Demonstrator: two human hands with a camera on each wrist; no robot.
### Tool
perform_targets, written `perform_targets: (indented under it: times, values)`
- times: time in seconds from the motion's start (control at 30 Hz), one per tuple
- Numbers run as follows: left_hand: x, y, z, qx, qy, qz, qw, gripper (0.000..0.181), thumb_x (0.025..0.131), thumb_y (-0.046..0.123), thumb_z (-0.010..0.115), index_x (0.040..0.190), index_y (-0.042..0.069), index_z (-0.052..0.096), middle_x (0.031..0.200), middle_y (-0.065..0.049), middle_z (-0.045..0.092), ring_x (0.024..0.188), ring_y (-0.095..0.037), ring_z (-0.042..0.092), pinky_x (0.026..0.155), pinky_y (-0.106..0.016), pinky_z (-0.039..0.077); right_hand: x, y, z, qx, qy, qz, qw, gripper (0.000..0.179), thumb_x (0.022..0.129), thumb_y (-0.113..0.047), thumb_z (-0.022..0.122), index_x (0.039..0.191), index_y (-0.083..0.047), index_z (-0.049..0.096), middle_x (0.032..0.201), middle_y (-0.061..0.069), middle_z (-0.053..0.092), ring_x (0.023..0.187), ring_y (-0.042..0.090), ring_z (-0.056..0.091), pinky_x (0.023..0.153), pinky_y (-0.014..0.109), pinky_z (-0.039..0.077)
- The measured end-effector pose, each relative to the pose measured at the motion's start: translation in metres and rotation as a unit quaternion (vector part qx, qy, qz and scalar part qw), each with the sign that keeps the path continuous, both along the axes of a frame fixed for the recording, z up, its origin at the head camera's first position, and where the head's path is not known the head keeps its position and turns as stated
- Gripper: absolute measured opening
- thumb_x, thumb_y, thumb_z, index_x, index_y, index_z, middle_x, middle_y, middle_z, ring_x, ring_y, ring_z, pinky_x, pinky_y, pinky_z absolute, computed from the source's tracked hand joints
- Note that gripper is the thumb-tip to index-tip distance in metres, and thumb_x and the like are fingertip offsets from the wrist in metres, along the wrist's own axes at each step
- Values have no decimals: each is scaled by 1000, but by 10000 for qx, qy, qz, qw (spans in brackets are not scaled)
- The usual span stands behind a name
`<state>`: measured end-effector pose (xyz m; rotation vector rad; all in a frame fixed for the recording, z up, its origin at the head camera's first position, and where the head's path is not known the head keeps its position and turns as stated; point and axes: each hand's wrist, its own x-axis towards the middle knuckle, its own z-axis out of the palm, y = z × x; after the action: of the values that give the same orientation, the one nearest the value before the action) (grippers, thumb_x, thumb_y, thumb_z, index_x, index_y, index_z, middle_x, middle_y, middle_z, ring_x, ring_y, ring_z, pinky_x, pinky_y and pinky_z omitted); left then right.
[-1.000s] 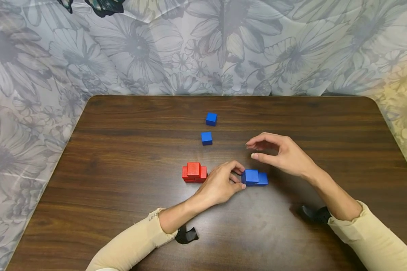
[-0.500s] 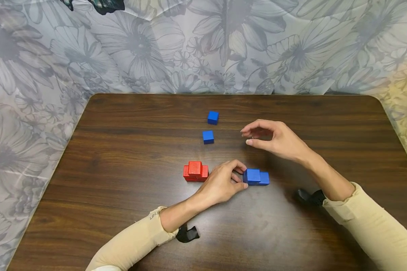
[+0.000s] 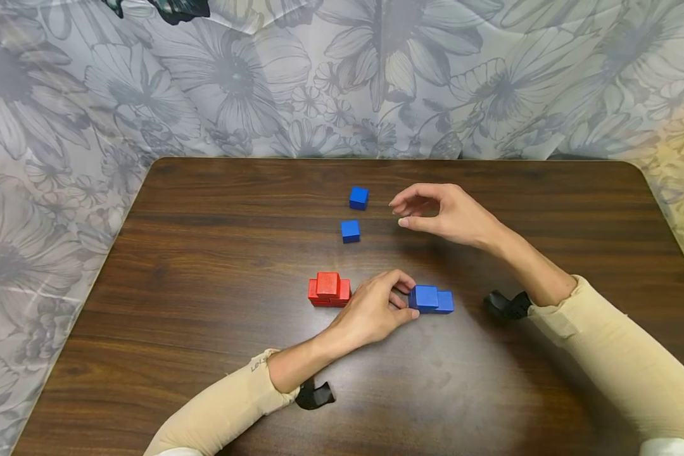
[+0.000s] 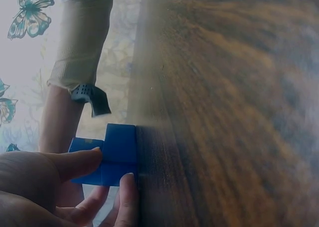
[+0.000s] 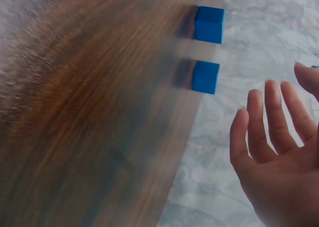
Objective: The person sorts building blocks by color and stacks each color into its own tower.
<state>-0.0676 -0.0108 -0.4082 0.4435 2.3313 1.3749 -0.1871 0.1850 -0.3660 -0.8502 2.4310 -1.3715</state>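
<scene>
My left hand (image 3: 373,307) holds the left end of a small stack of blue blocks (image 3: 424,297), thumb at the near side and fingers at the far side. In the left wrist view the thumb lies against the upper blue block (image 4: 85,146), and a fingertip is at a lower blue block (image 4: 121,142). My right hand (image 3: 447,212) is in the air over the far part of the table, fingers loosely bent and parted from the thumb, holding nothing. To its left are two loose blue cubes, the farther cube (image 3: 358,198) and the nearer cube (image 3: 350,231).
A small stack of red blocks (image 3: 328,289), with one on top, stands just left of my left hand. Everything rests on a dark wooden table (image 3: 205,253). Behind its far edge hangs a flower-patterned cloth (image 3: 234,82).
My right hand has moved away from the blue stack, farther back and left, nearer the two loose cubes. The left hand has stayed at the blue stack.
</scene>
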Motion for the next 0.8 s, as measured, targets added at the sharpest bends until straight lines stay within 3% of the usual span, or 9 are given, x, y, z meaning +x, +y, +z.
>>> perform_targets:
  times: [0.43,0.63,0.8]
  values:
    - [-1,-3,-1,54,-30,-20,10000,36,84,15,81,116,12,63,112,4,64,85,0,64,72,-17,52,-22,-18,-9,-84,-3,221,9997,28,90,-10,74,117,-10,69,108,10,71,103,23,67,85,30,54]
    - [0,-2,-3,79,6,-109,9999,36,85,16,80,116,12,63,113,3,65,85,0,64,72,-16,52,-26,-27,-18,-140,-226,309,9992,36,88,-6,76,123,-9,67,114,12,69,104,27,66,89,40,54]
    - [0,-2,-2,55,-8,-98,9999,35,85,15,80,116,12,63,112,3,65,85,1,64,72,-16,52,-28,-34,-24,-164,-309,371,9987,41,87,-7,78,125,-9,66,118,10,69,99,23,67,87,38,55]
